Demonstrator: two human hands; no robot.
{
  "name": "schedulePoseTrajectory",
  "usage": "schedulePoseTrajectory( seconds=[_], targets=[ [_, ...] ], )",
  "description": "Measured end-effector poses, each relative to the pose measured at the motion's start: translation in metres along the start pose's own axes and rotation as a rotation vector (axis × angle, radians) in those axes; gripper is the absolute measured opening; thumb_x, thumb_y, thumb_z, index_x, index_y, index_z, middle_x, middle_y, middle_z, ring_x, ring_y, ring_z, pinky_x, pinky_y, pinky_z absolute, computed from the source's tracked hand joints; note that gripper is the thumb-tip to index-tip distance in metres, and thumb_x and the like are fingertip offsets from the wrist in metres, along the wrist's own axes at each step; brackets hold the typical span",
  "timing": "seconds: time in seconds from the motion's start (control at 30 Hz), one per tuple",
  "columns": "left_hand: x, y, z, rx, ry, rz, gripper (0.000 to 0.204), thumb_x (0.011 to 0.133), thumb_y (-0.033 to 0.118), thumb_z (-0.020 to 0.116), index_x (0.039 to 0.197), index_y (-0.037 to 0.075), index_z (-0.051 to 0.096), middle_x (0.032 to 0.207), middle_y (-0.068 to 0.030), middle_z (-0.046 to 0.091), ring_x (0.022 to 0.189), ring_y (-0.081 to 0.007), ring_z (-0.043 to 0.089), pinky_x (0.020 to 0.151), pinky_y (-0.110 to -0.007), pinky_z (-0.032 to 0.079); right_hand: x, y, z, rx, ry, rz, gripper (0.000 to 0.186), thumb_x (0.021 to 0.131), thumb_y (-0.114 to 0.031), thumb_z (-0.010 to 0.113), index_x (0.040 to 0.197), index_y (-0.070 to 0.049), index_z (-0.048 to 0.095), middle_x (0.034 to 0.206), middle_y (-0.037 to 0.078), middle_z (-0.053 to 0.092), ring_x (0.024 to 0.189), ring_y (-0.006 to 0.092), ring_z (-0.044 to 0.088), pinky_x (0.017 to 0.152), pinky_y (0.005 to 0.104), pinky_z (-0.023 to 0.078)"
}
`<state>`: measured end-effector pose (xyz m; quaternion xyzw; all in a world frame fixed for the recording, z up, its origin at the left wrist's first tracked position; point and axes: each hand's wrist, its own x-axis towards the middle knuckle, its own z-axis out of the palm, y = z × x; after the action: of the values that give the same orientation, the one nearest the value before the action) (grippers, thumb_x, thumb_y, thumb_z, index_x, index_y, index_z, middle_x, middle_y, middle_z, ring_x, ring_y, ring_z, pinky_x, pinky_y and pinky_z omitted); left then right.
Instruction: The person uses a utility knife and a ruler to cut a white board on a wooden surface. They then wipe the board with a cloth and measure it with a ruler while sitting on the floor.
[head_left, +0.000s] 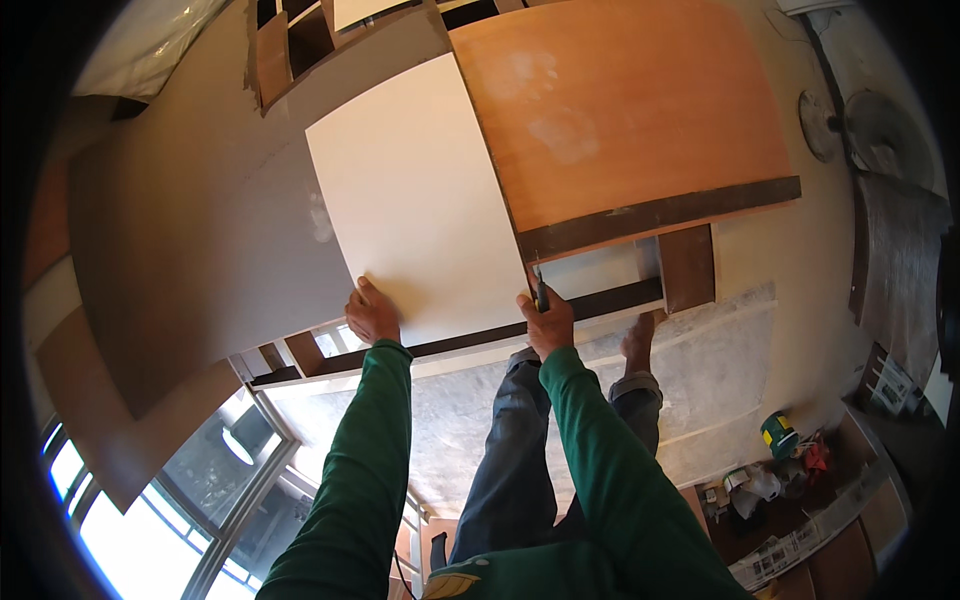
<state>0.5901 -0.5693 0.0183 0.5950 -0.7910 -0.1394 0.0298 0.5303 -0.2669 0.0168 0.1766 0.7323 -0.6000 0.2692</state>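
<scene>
A pale, cream-white rectangular sheet (415,190) lies in front of me. It overlaps a large grey-brown panel (220,230) on its left. My left hand (372,312) grips the sheet near its lower left corner. By the lower right corner, my right hand (548,322) is closed around a slim dark-handled tool (541,292) with a thin tip pointing away from me. Whether that tip touches the sheet's edge, I cannot tell. Green sleeves cover both forearms.
An orange-brown wood panel (630,110) adjoins the sheet on the right, above a dark wooden strip (660,218). Framing with open gaps runs along the near side. A fan (885,135) stands far right; a green-and-yellow tub (779,436) is lower right. Windows (150,540) are lower left.
</scene>
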Motion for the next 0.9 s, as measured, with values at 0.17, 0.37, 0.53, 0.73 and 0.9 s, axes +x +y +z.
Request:
schedulePoseTrajectory(
  seconds=[0.17, 0.37, 0.53, 0.73, 0.9],
  targets=[
    [-0.010, 0.015, -0.003, -0.011, 0.183, 0.086, 0.047, 0.095, 0.044, 0.071, 0.107, -0.001, 0.076, 0.115, -0.0246, 0.068, 0.114, -0.0389, 0.061, 0.099, -0.049, 0.049, 0.000, 0.003, 0.000, -0.017, -0.007, 0.066, 0.046, 0.091, -0.022, 0.074, 0.133, -0.004, 0.069, 0.105, 0.014, 0.075, 0.094, 0.0220, 0.068, 0.090, 0.0343, 0.053],
    [-0.021, 0.151, -0.003, -0.240, -0.122, 0.914, 0.052, 0.088, 0.025, 0.082, 0.135, 0.010, 0.065, 0.142, -0.0213, 0.056, 0.133, -0.0411, 0.051, 0.111, -0.050, 0.045, 0.001, 0.008, 0.003, 0.056, -0.026, 0.136, 0.054, 0.093, -0.016, 0.072, 0.142, 0.005, 0.061, 0.133, 0.015, 0.070, 0.118, 0.0182, 0.064, 0.106, 0.0307, 0.047],
    [-0.014, 0.231, 0.005, 0.102, -0.460, 1.400, 0.049, 0.091, 0.024, 0.077, 0.139, 0.028, 0.066, 0.158, -0.0086, 0.046, 0.149, -0.0384, 0.036, 0.119, -0.069, 0.028, 0.000, 0.000, 0.008, 0.129, -0.033, 0.141, 0.056, 0.092, -0.014, 0.071, 0.144, 0.005, 0.060, 0.133, 0.012, 0.069, 0.114, 0.0159, 0.063, 0.103, 0.0288, 0.047],
    [0.000, 0.233, 0.016, 0.343, -0.461, 1.653, 0.042, 0.096, 0.032, 0.071, 0.138, 0.031, 0.065, 0.162, -0.0026, 0.042, 0.157, -0.0298, 0.026, 0.120, -0.079, 0.014, 0.004, -0.001, -0.001, 0.171, -0.087, 0.158, 0.057, 0.093, -0.014, 0.072, 0.145, 0.004, 0.058, 0.130, 0.008, 0.069, 0.110, 0.0130, 0.061, 0.099, 0.0271, 0.047],
    [0.023, 0.256, 0.018, 0.483, -0.532, 1.855, 0.047, 0.095, 0.046, 0.072, 0.136, 0.028, 0.060, 0.157, -0.0013, 0.047, 0.157, -0.0244, 0.029, 0.121, -0.077, 0.018, 0.003, -0.003, 0.003, 0.214, -0.061, 0.133, 0.053, 0.093, -0.016, 0.074, 0.142, 0.003, 0.062, 0.125, 0.005, 0.070, 0.106, 0.0124, 0.061, 0.096, 0.0270, 0.048]
  ],
)
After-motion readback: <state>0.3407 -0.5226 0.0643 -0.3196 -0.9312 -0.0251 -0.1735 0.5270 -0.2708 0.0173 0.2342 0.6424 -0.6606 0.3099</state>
